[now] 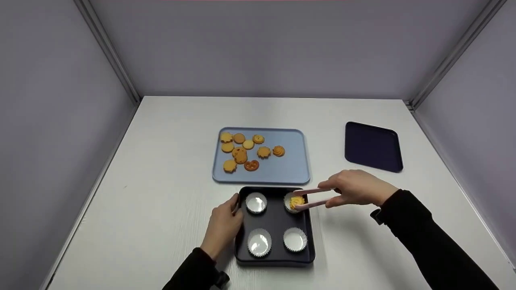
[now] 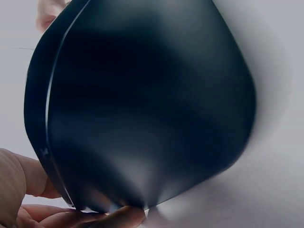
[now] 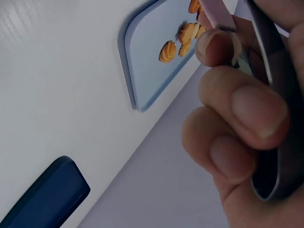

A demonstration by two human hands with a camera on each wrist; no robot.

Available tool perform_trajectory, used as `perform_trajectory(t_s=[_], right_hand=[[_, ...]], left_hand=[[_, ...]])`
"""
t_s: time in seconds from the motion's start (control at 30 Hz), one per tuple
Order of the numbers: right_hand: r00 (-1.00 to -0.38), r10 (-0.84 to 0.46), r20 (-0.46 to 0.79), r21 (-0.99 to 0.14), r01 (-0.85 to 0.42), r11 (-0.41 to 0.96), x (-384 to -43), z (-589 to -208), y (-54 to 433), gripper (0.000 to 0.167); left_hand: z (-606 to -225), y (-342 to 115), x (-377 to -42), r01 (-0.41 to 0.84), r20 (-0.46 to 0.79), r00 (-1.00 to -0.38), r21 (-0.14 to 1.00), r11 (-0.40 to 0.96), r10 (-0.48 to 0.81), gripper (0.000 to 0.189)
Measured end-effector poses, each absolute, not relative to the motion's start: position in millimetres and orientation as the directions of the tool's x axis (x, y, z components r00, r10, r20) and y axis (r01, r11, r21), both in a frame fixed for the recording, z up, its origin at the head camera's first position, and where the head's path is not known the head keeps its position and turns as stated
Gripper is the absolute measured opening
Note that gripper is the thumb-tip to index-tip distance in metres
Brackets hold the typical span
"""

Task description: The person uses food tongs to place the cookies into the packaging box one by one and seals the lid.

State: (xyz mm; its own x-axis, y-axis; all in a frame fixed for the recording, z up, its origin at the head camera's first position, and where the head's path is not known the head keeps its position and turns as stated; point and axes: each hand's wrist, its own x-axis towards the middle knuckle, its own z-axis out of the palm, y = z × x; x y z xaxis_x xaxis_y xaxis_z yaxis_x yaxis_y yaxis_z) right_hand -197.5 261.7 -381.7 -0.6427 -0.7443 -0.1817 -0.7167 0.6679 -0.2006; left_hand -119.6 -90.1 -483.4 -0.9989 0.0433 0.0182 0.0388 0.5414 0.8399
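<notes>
A dark baking tin [image 1: 275, 217] holds white paper cups, one near each corner. My left hand [image 1: 222, 226] grips the tin's left side, thumb at the rim and fingers against the outer wall in the left wrist view. In my right hand [image 1: 354, 188] are tongs [image 1: 313, 204] with pink tips and a dark metal body [image 3: 280, 118]. The tong tips stand either side of a yellow swirled cookie [image 1: 297, 201], which lies in the far right paper cup [image 1: 288, 200]. The far left cup [image 1: 256, 202], near left cup [image 1: 259, 242] and near right cup [image 1: 295, 239] hold nothing.
Behind the tin lies a light blue tray [image 1: 292, 165] with several cookies grouped toward its left, among them a pretzel-shaped one [image 1: 251, 165]. A dark navy tray [image 1: 373, 146] lies at the back right. Grey panels [image 1: 258, 48] enclose the white table [image 1: 161, 169].
</notes>
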Motion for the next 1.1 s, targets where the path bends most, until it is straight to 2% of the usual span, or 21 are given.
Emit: perform_trajectory(t_s=[0.17, 0.37, 0.53, 0.73, 0.9, 1.1], right_hand=[[-0.646, -0.744, -0.17, -0.196, -0.718, 0.668, -198, -384, 260, 0.027], [-0.653, -0.74, -0.163, -0.267, -0.692, 0.67, -202, -382, 262, 0.028], [-0.67, -0.726, -0.154, -0.349, -0.651, 0.674, -206, -378, 264, 0.043], [-0.726, -0.681, -0.096, -0.371, -0.609, 0.701, -214, -375, 260, 0.057], [-0.787, -0.616, -0.03, -0.332, -0.573, 0.749, -227, -382, 253, 0.056], [-0.862, -0.506, 0.014, -0.354, -0.477, 0.804, -245, -401, 247, 0.06]], left_hand=[[-484, -90, -120, 0.034, 0.014, -0.999, 0.841, 0.539, 0.041, 0.052], [-485, -90, -120, 0.032, 0.015, -0.999, 0.847, 0.531, 0.037, 0.052], [-485, -91, -119, 0.02, 0.003, -0.999, 0.859, 0.512, 0.035, 0.052], [-484, -92, -119, 0.006, -0.012, -0.999, 0.863, 0.506, 0.033, 0.052], [-484, -92, -118, -0.005, -0.026, -0.999, 0.863, 0.504, 0.034, 0.052], [-484, -92, -117, 0.005, -0.014, -0.999, 0.867, 0.498, 0.034, 0.052]])
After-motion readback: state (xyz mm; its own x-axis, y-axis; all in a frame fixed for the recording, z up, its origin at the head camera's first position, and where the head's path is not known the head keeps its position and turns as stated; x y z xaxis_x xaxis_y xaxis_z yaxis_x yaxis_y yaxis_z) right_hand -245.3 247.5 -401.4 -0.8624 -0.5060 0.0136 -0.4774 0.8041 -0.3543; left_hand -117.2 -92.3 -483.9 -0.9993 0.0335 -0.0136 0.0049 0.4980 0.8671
